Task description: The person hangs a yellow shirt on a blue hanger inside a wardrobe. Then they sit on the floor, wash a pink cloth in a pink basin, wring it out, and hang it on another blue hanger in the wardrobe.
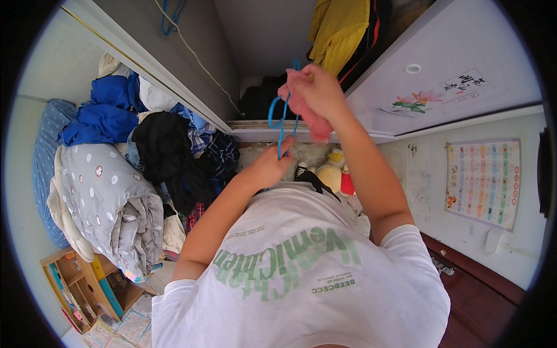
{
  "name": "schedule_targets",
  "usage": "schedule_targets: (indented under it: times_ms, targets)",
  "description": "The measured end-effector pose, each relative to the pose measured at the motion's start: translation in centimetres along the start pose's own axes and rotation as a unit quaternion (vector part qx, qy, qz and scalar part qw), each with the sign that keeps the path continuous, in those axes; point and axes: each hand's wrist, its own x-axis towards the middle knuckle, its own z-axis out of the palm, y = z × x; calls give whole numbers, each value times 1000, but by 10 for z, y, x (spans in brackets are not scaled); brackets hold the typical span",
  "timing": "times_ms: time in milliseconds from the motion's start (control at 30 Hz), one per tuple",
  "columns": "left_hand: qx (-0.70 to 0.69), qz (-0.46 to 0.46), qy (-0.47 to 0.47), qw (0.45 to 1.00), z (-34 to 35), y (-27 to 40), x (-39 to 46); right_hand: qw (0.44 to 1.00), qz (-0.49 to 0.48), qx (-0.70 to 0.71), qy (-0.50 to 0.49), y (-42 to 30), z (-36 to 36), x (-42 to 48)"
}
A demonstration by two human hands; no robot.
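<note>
A blue clothes hanger (pixel 280 126) is gripped near its lower end by my left hand (pixel 270 163). Above it, my right hand (pixel 320 89) pinches a pink fuzzy cloth (pixel 317 124), which drapes down beside the hanger and partly covers its upper part. Both hands are in front of the open wardrobe (pixel 261 39). Within the wardrobe, a yellow garment (pixel 339 37) hangs at the right, next to black clothing with a red stripe. Dark cloth (pixel 263 98) lies on the wardrobe's floor.
At the left is a heap of clothes with a black garment (pixel 163 143) and a grey patterned quilt (pixel 109 187). A white sliding door (pixel 452 65) covers the wardrobe's right side. Stuffed toys (pixel 330 176) lie by my shoe (pixel 300 168). A wooden shelf unit (pixel 80 278) stands lower left.
</note>
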Motion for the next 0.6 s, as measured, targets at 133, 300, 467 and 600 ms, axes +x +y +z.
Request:
schedule_targets:
  times_ms: [133, 300, 467, 600]
  targets:
    - [16, 95, -5, 995, 11, -10, -9, 995, 92, 0, 36, -8, -35, 38]
    - [83, 73, -27, 993, 1, 22, -14, 999, 35, 23, 6, 10, -34, 37]
    - [114, 35, 97, 988, -2, -14, 16, 993, -12, 102, -63, -6, 10, -30]
    - [76, 60, 152, 984, -3, -36, 29, 987, 4, 140, -78, -40, 21, -73]
